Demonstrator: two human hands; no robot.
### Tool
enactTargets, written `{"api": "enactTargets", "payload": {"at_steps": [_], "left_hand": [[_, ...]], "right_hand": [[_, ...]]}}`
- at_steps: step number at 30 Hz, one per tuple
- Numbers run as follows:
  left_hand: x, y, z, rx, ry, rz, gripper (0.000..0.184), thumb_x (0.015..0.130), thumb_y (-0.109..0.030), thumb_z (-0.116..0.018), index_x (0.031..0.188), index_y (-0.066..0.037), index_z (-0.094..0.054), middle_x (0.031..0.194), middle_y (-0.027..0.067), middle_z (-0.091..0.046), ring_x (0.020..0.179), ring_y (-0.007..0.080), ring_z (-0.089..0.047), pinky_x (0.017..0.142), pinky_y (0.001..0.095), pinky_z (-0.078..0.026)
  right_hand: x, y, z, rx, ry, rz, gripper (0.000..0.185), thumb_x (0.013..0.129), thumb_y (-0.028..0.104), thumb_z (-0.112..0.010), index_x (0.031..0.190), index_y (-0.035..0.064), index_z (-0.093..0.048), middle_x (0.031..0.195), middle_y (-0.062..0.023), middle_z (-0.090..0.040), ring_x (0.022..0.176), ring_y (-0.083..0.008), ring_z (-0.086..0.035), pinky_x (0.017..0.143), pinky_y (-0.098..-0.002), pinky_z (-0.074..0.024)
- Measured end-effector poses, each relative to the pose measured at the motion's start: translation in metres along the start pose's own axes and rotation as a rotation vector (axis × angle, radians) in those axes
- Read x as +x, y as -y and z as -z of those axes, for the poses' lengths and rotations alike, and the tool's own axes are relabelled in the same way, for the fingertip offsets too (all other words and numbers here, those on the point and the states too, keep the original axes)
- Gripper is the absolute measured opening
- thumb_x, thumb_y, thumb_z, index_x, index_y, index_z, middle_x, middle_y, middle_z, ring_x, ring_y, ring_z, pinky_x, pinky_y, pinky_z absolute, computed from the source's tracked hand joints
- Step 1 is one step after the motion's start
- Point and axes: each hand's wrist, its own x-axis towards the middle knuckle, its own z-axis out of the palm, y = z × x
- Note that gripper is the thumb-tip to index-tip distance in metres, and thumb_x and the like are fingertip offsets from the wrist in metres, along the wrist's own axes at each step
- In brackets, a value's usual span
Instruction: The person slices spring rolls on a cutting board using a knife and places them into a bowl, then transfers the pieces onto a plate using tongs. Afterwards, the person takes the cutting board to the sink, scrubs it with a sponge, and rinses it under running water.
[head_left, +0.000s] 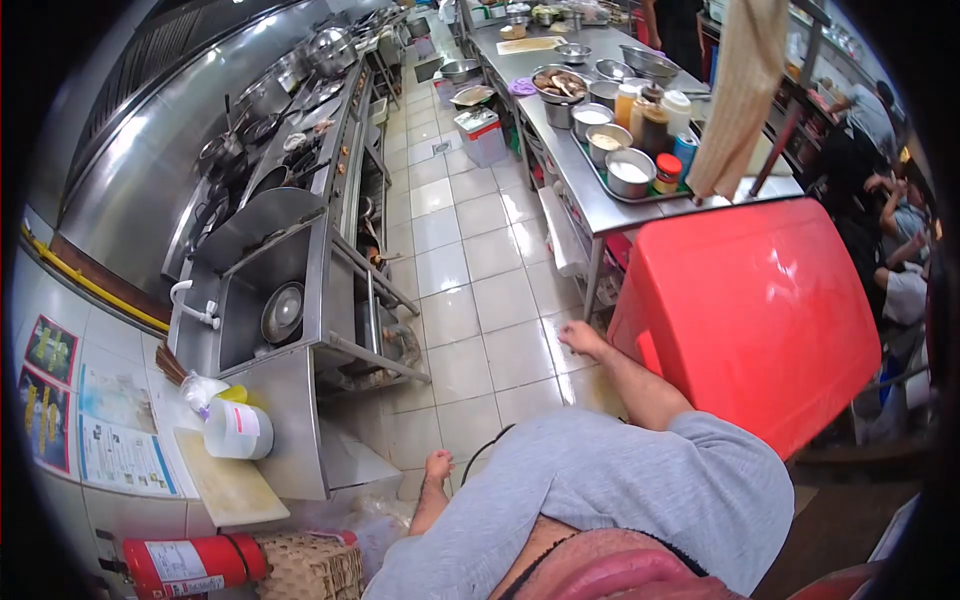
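My left hand (438, 463) hangs low over the tiled floor, its fingers curled in, with nothing seen in it. A black cord (488, 447) shows a little to its right, apart from the hand. Farther forward, my right hand (578, 338) is held over the aisle with the fingers loosely closed and nothing visible in them. Nearest to that hand is a large red box-like container (750, 310), just right of my forearm; the hand does not touch it.
On the left stand a steel sink (235, 315) holding a pan (283, 312), a cutting board (228, 478), a white tub (238, 430) and a fire extinguisher (180, 566). A steel table (690, 212) with bowls and bottles flanks the tiled aisle (455, 270). People are at far right.
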Motion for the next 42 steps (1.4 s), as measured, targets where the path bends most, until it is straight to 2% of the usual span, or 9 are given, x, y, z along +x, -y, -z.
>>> {"api": "enactTargets", "payload": {"at_steps": [4,8,14,18,24,32,34,39,42], "left_hand": [[0.039,-0.051,0.0,0.081,0.02,0.003,0.024,0.079,-0.011,-0.055,0.103,-0.008,-0.054,0.085,0.0037,-0.06,0.059,0.0143,-0.058,0.044,0.028,-0.041],[0.166,-0.038,0.012,0.194,0.087,-0.042,0.01,0.077,-0.011,-0.055,0.081,-0.008,-0.063,0.069,0.0058,-0.061,0.059,0.0185,-0.058,0.049,0.0335,-0.045],[0.302,-0.196,0.1,1.032,0.188,-0.994,0.014,0.074,-0.011,-0.051,0.071,-0.006,-0.063,0.061,0.009,-0.058,0.058,0.0181,-0.056,0.051,0.0357,-0.044],[0.373,-0.343,0.107,0.097,0.016,-0.293,0.015,0.075,-0.007,-0.052,0.087,-0.003,-0.06,0.07,0.005,-0.06,0.056,0.0148,-0.054,0.05,0.0299,-0.044],[0.455,-0.487,0.083,0.078,-0.038,-0.54,0.018,0.074,-0.01,-0.06,0.09,-0.002,-0.061,0.072,0.0041,-0.061,0.06,0.0139,-0.056,0.056,0.0272,-0.046],[0.502,-0.544,0.057,0.179,0.075,-0.3,0.013,0.078,-0.016,-0.055,0.075,-0.006,-0.062,0.059,0.0018,-0.057,0.056,0.0113,-0.054,0.051,0.0276,-0.044],[0.551,-0.532,0.056,0.34,0.098,-0.32,0.014,0.078,-0.016,-0.055,0.072,-0.006,-0.063,0.06,0.0015,-0.058,0.056,0.0118,-0.054,0.052,0.0277,-0.044],[0.626,-0.597,0.053,0.289,0.225,-0.333,0.017,0.076,-0.018,-0.056,0.067,-0.005,-0.063,0.063,0.0015,-0.06,0.057,0.014,-0.055,0.056,0.0293,-0.045],[0.677,-0.666,0.047,0.482,-0.071,-0.326,0.016,0.075,-0.016,-0.055,0.068,-0.005,-0.063,0.066,0.0025,-0.062,0.058,0.0161,-0.055,0.056,0.031,-0.044]], "right_hand": [[0.076,0.127,0.031,0.14,-0.028,0.08,0.028,0.08,0.026,-0.058,0.097,0.0032,-0.059,0.067,-0.0103,-0.059,0.057,-0.0143,-0.059,0.054,-0.0317,-0.0477],[0.151,0.123,0.014,0.15,0.006,0.065,0.026,0.08,0.024,-0.058,0.095,0.0029,-0.059,0.067,-0.0097,-0.059,0.054,-0.0142,-0.058,0.052,-0.0303,-0.0472],[0.188,0.104,0.012,0.333,0.032,-0.386,0.019,0.081,0.022,-0.059,0.092,0.0064,-0.059,0.068,-0.0035,-0.055,0.052,-0.0132,-0.056,0.041,-0.0269,-0.042],[0.239,0.103,0.019,0.377,-0.035,-0.527,0.019,0.081,0.019,-0.058,0.094,0.0061,-0.056,0.069,-0.0031,-0.054,0.051,-0.0124,-0.054,0.041,-0.0253,-0.042],[0.388,0.149,0.053,0.366,-0.082,-0.4,0.022,0.083,0.021,-0.057,0.099,0.0055,-0.056,0.075,-0.0051,-0.056,0.056,-0.0124,-0.056,0.045,-0.0271,-0.0441],[0.602,0.229,0.143,0.415,-0.091,-0.235,0.026,0.083,0.021,-0.058,0.104,0.0056,-0.055,0.077,-0.0056,-0.056,0.059,-0.012,-0.056,0.047,-0.0262,-0.0439],[0.654,0.247,0.167,0.378,-0.191,-0.133,0.028,0.082,0.021,-0.059,0.105,0.0049,-0.055,0.075,-0.0058,-0.057,0.057,-0.0124,-0.055,0.048,-0.0274,-0.044],[0.746,0.306,0.243,0.002,-0.802,0.102,0.045,0.075,0.017,-0.062,0.115,0.003,-0.048,0.099,-0.0197,-0.048,0.093,-0.0327,-0.05,0.082,-0.0377,-0.0416],[0.788,0.315,0.288,-0.142,-1.189,0.058,0.05,0.074,0.016,-0.061,0.119,0.004,-0.044,0.111,-0.0228,-0.04,0.101,-0.0374,-0.042,0.087,-0.0427,-0.037]]}}
